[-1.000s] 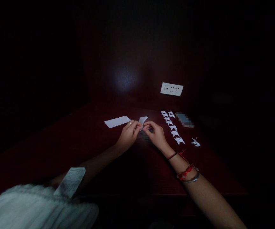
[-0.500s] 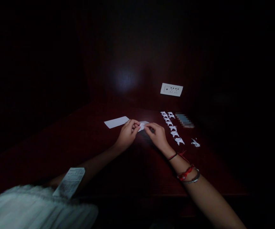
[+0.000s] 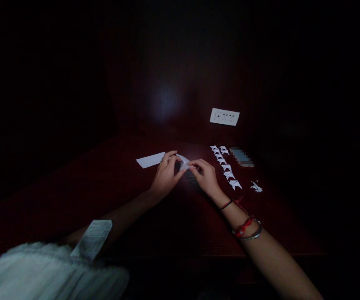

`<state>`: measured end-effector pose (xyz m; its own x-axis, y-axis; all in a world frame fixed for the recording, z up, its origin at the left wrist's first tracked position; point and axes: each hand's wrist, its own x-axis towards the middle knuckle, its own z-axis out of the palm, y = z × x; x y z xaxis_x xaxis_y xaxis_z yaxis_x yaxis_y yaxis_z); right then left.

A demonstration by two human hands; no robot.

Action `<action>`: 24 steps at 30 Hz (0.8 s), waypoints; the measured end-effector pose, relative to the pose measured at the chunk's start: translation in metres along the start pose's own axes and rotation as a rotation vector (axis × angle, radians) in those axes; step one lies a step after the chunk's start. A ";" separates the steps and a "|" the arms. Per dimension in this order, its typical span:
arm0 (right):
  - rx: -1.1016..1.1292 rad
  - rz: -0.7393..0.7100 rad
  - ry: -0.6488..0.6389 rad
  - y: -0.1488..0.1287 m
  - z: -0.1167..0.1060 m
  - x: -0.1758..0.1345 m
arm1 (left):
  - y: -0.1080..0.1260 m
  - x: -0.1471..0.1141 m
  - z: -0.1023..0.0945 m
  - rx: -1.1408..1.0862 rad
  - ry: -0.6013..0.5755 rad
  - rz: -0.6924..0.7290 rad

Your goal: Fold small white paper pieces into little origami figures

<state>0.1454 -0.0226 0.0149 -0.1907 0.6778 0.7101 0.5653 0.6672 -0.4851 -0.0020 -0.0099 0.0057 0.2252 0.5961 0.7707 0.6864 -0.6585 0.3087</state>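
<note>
Over the dark red table, a small piece of white paper (image 3: 184, 161) is partly folded and bent upward between my two hands. My left hand (image 3: 166, 174), with a ring on one finger, has its thumb at the paper's near edge and its other fingers curved along the left side. On the right side, my right hand (image 3: 205, 174) pinches the paper between thumb and index finger. Part of the paper is hidden by my fingers. A flat white paper strip (image 3: 150, 160) lies just left of my left hand, its right end close to my fingers.
Several small folded white paper pieces (image 3: 226, 167) lie in rows right of my right hand. Beside them are a pixelated flat object (image 3: 241, 157) and a small heap of white scraps (image 3: 256, 187). A white wall socket (image 3: 224, 117) sits above the table (image 3: 130, 183).
My left fingers have spread and lifted somewhat, and the paper has bent upward between the hands. My right hand has barely moved and keeps its pinch.
</note>
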 end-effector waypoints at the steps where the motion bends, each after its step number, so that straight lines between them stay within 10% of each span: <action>1: 0.006 -0.002 0.002 0.000 0.000 0.000 | 0.000 0.000 -0.001 0.026 0.005 -0.007; 7: 0.026 0.001 0.009 0.000 0.000 0.000 | 0.000 0.000 0.001 0.033 -0.158 0.041; 24: 0.024 0.026 -0.038 -0.002 -0.001 0.000 | 0.007 -0.002 -0.001 0.015 -0.107 0.009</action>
<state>0.1445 -0.0244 0.0163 -0.2067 0.7058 0.6775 0.5508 0.6563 -0.5157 0.0015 -0.0164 0.0071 0.3035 0.6367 0.7089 0.6941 -0.6574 0.2932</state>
